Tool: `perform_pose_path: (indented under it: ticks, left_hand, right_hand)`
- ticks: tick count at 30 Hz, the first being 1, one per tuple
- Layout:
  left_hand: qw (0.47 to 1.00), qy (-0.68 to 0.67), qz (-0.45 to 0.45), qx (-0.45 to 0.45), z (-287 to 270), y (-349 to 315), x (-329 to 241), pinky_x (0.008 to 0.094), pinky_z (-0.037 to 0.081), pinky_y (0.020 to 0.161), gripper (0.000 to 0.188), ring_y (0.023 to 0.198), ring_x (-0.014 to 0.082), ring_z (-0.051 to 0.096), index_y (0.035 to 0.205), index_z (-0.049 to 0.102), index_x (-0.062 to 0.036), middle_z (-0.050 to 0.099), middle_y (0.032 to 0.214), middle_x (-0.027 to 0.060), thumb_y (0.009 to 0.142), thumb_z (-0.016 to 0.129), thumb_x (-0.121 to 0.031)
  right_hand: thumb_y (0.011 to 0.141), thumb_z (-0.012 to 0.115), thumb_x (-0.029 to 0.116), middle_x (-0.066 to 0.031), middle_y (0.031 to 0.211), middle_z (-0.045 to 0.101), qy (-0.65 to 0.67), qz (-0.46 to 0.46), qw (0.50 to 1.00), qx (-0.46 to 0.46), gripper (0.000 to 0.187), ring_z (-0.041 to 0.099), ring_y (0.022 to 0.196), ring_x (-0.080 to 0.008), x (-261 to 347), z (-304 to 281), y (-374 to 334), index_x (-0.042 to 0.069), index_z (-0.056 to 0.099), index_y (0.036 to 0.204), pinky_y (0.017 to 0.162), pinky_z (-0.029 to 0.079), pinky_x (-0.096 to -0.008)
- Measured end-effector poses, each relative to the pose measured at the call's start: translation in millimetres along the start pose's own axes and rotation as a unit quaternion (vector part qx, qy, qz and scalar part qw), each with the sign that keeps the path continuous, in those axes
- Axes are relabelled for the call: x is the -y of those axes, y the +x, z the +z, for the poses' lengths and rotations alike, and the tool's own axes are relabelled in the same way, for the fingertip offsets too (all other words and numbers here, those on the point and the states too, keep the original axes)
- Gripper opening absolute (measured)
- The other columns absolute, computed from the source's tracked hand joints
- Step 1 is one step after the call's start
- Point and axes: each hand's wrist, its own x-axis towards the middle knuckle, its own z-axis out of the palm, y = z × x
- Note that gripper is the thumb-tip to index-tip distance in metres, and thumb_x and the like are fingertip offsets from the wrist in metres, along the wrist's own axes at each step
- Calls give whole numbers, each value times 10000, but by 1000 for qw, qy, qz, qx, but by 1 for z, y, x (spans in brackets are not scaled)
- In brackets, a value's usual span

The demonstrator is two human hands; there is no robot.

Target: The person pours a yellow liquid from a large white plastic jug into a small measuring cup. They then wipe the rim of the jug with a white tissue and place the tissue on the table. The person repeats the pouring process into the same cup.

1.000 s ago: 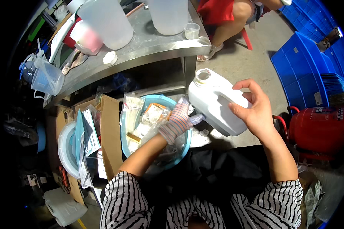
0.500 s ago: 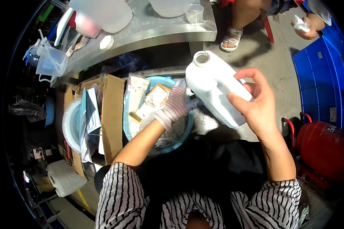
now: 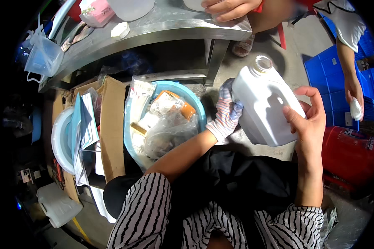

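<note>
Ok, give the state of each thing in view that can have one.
White jug, uncapped, tilted
Left hand, gloved, against the jug's side
Right hand, bare, on the jug's handle
Blue basin, uncovered, holding bags
Cardboard flap, raised
Co-worker's hand at right, holding something white

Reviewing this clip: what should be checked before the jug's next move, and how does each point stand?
1. Left hand against jug: ok.
2. Right hand at handle: ok.
3. Both hands gloved: not ok, left only.
4. Mouth capped: not ok, open.
5. Jug empty: cannot tell, walls hide the inside.
6. Co-worker's hand away from jug: ok, by the table edge.
</note>
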Motion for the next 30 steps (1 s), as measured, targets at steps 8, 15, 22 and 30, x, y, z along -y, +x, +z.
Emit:
perform_pose_path:
  ticks: [8,15,22,30]
  left_hand:
    - [999,-14,21,29,5,-1,4,444,379,973,777,1120,395,467,1283,413,42,474,1216,252,844,552,-585]
    - [999,-19,41,31,-10,-5,0,425,395,964,773,1097,374,476,1302,385,18,449,1200,242,802,641,-514]
    - [992,-116,33,24,-4,13,-21,418,399,960,859,1104,331,486,1326,356,-6,438,1215,209,766,684,-568]
    - [992,-109,63,-24,12,42,-52,459,421,926,813,1059,415,492,1306,360,52,464,1166,256,754,721,-424]
  right_hand:
    - [746,750,65,-19,663,626,-17,-36,998,-40,445,447,518,-31,-3,-4,-13,72,492,1109,470,278,-180]
    - [758,738,21,-23,649,607,-6,-53,998,-27,434,435,498,-34,-6,5,-12,54,486,1111,465,273,-175]
    - [784,719,10,-39,684,624,-20,-111,993,-35,373,453,509,-36,16,7,-9,39,509,1091,470,279,-166]
    - [782,709,74,17,691,546,-172,-130,975,-45,314,427,525,-23,83,10,6,32,560,1055,479,272,-167]
